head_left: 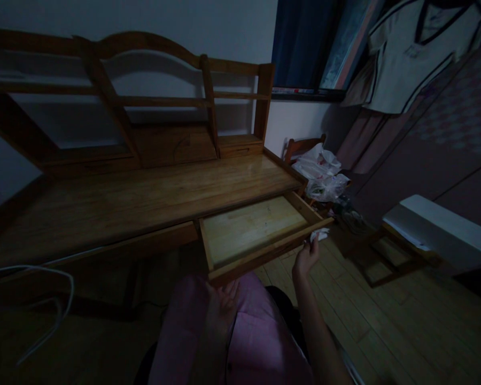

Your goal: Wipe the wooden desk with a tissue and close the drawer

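- Head view: left hand [223, 302] released, palm up, beside the front of the drawer [256, 227], contact unclear; best to brace lightly there.
- Drawer pulled out, bare inside; avoid leaning on it.
- Right hand [305, 259] pinching white tissue [320, 234] near the drawer's right corner; keep it bunched, press evenly.

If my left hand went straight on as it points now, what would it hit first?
Most likely the drawer front, just ahead of the left hand; depth is unclear, so it might already touch or slip underneath.
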`<state>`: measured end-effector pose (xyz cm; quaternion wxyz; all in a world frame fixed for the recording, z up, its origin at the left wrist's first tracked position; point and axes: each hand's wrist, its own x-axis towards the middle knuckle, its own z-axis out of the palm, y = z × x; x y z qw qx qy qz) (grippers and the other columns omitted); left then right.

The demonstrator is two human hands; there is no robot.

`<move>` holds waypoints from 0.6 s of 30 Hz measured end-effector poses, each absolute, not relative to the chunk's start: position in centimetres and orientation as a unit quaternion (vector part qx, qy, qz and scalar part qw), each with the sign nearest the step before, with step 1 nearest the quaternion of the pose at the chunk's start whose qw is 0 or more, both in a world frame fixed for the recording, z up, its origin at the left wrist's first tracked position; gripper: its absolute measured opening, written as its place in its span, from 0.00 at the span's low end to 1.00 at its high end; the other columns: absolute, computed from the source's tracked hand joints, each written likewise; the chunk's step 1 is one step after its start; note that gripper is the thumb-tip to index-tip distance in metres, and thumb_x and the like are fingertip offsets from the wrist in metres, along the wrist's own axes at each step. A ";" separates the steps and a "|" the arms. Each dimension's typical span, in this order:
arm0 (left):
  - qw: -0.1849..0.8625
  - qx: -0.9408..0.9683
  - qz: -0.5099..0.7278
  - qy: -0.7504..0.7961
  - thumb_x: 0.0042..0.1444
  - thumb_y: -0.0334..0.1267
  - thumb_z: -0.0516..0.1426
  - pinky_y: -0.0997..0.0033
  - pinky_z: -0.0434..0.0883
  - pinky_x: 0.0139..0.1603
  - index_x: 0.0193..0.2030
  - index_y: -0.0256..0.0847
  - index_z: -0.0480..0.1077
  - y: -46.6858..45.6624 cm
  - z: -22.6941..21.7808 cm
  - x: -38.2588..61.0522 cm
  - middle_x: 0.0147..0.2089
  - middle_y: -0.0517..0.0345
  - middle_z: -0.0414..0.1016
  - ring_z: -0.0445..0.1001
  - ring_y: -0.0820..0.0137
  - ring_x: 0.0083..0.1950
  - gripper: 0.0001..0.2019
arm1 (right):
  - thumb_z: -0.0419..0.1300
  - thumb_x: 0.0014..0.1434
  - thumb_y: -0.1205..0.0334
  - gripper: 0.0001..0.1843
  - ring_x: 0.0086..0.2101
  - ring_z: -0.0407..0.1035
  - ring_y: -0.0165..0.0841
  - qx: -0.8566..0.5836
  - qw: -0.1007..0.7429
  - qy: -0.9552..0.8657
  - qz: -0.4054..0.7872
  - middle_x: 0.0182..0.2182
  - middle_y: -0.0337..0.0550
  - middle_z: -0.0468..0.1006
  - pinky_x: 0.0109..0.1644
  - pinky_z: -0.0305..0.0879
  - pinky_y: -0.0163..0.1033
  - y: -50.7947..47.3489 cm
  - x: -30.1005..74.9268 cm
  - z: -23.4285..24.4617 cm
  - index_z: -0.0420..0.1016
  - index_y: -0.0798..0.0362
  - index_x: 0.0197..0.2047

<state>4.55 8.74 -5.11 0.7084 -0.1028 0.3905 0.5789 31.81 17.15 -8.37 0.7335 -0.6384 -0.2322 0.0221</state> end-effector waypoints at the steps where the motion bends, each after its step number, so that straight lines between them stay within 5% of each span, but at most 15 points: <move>1: 0.707 -0.107 0.577 0.395 0.74 0.52 0.45 0.65 0.85 0.41 0.66 0.34 0.65 8.8 -4.9 4.5 0.77 0.32 0.59 0.55 0.48 0.78 0.26 | 0.53 0.62 0.54 0.37 0.66 0.66 0.44 -0.639 0.731 -0.236 0.027 0.67 0.56 0.70 0.71 0.58 0.51 16.7 31.0 -8.4 0.69 0.60 0.71; 18: 0.703 -0.063 0.577 0.412 0.74 0.55 0.40 0.67 0.85 0.38 0.77 0.32 0.54 9.0 -5.8 4.9 0.77 0.27 0.57 0.57 0.44 0.77 0.35 | 0.57 0.66 0.50 0.34 0.71 0.57 0.43 -0.609 0.723 -0.214 0.244 0.71 0.48 0.65 0.76 0.49 0.52 10.8 19.3 -9.4 0.70 0.55 0.71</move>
